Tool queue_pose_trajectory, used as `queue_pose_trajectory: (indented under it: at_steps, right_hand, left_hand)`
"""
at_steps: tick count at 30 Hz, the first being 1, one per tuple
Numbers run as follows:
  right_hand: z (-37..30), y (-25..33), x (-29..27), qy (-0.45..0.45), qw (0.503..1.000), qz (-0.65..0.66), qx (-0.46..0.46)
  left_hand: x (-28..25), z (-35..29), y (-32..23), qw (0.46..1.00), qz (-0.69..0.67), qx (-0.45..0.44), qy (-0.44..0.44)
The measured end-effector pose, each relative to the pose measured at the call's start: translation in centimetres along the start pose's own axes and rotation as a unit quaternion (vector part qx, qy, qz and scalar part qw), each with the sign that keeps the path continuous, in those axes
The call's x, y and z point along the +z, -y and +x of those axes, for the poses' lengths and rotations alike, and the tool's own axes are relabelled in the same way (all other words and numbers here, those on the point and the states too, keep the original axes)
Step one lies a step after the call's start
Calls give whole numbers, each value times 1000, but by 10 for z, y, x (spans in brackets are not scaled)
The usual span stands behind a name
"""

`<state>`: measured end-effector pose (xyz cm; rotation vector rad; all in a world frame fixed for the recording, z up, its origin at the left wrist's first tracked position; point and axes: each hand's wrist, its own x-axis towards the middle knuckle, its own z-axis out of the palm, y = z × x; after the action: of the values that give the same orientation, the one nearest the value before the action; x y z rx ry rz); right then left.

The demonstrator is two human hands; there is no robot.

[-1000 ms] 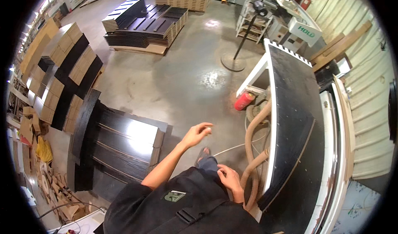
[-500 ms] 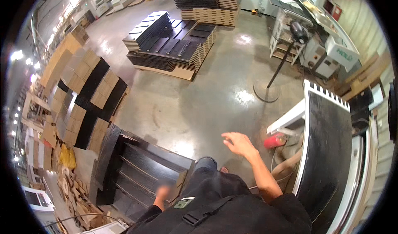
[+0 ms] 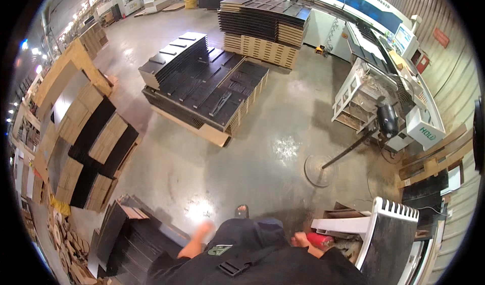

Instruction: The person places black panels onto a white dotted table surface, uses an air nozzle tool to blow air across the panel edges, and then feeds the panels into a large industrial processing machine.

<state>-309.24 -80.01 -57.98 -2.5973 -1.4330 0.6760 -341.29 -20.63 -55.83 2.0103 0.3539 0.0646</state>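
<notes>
My left hand point(image 3: 202, 234) is low in front of my body, smeared by motion, beside a low stack of black panels point(image 3: 146, 247). Whether it holds anything cannot be made out. Hanging by my right side, my right hand point(image 3: 304, 242) has its fingers curled in, with nothing seen in them. Behind it in the picture is a red rounded object point(image 3: 321, 241) low by a white-framed table with a black top point(image 3: 391, 237). I cannot tell that the hand touches either.
Ahead on the floor stands a pallet stack of black panels point(image 3: 202, 90), with a taller stack point(image 3: 265, 20) behind it. To the left are stacked panels with brown edges point(image 3: 103, 138). A black pedestal fan point(image 3: 386, 121) and a long machine point(image 3: 424, 126) stand at the right.
My view has swung up and forward, away from the panels at lower left. The left hand has come off those panels toward my body. The right hand has dropped and its fingers have curled.
</notes>
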Motion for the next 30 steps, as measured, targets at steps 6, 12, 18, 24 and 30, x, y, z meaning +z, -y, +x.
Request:
queue_pose_trajectory:
  at_steps: [6, 12, 18, 24, 30]
  right_hand:
    - [61, 93, -19, -21, 561, 613, 556]
    - [258, 9, -15, -47, 796, 448, 403]
    - [506, -81, -318, -52, 717, 614, 325]
    - [657, -258, -517, -265, 661, 621, 328]
    - [751, -367, -575, -268, 615, 615, 413]
  left_hand:
    - [-200, 250, -55, 919, 17, -393, -39]
    - [-223, 498, -98, 947, -81, -291, -106]
    - [-201, 597, -92, 944, -59, -304, 113]
    - [-178, 676, -72, 930, 50, -355, 78]
    - [-207, 850, -64, 928, 84, -279, 230]
